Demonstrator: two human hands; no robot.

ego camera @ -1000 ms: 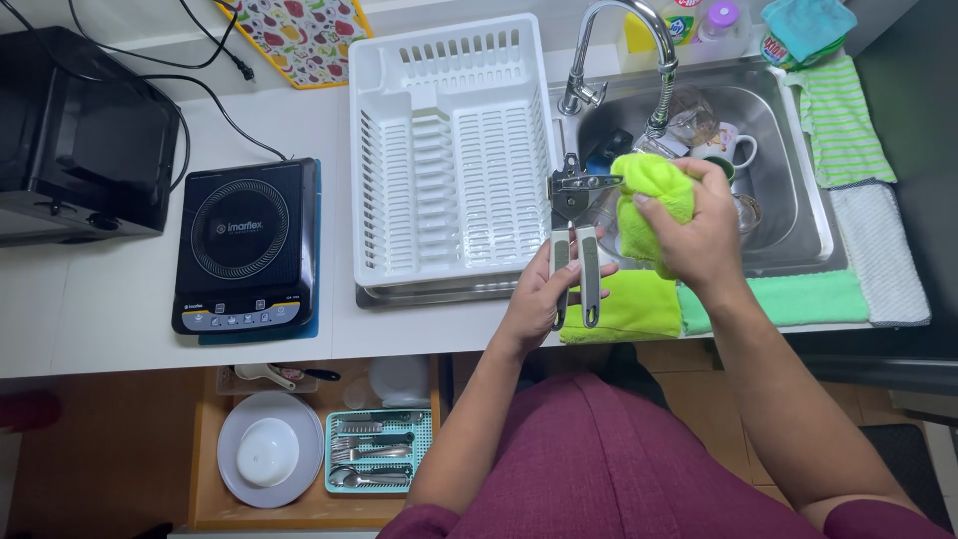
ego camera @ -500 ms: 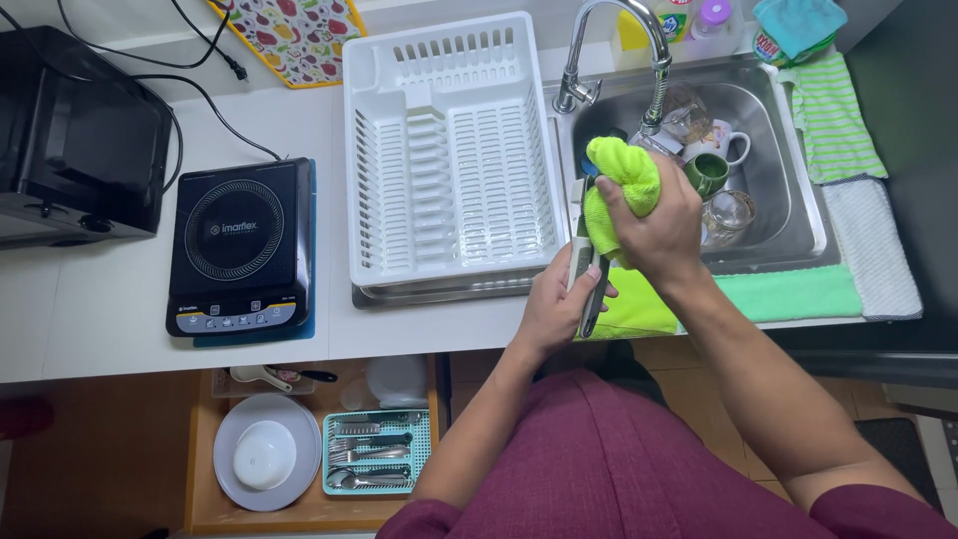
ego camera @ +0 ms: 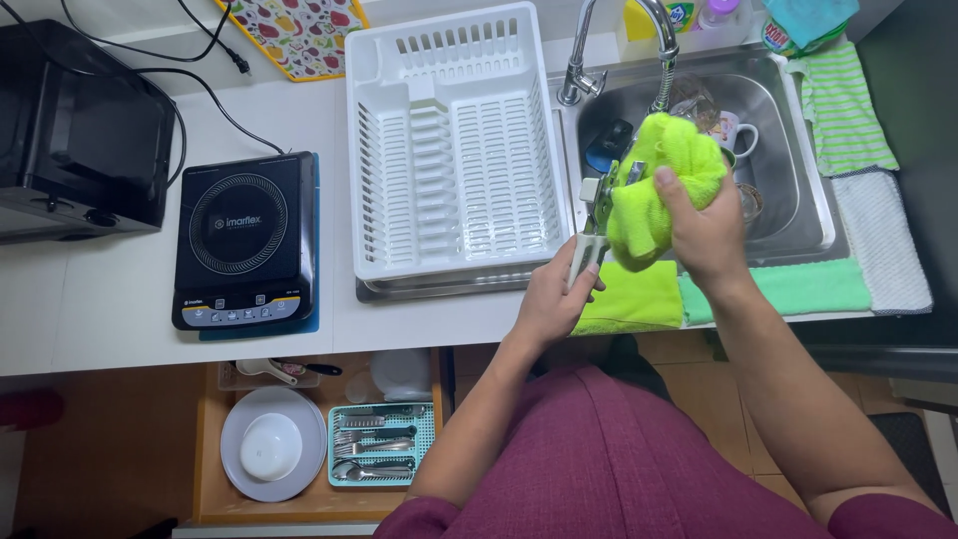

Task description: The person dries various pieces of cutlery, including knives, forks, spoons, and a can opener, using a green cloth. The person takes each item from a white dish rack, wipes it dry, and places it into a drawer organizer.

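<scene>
left hand [ego camera: 552, 299]: clamped on the pale handles of a tool [ego camera: 597, 215], same as a second ago

right hand [ego camera: 704, 232]: squeezing the cloth [ego camera: 664, 185] round its metal head

change: tool tips up toward 12 (over the sink [ego camera: 813, 215] edge now), so wiping's mid-way

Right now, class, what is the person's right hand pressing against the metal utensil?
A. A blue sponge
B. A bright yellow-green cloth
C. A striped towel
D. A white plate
B: the right hand bunches a bright yellow-green cloth around the top of the utensil, whose handle the left hand grips, at the sink edge.
</scene>
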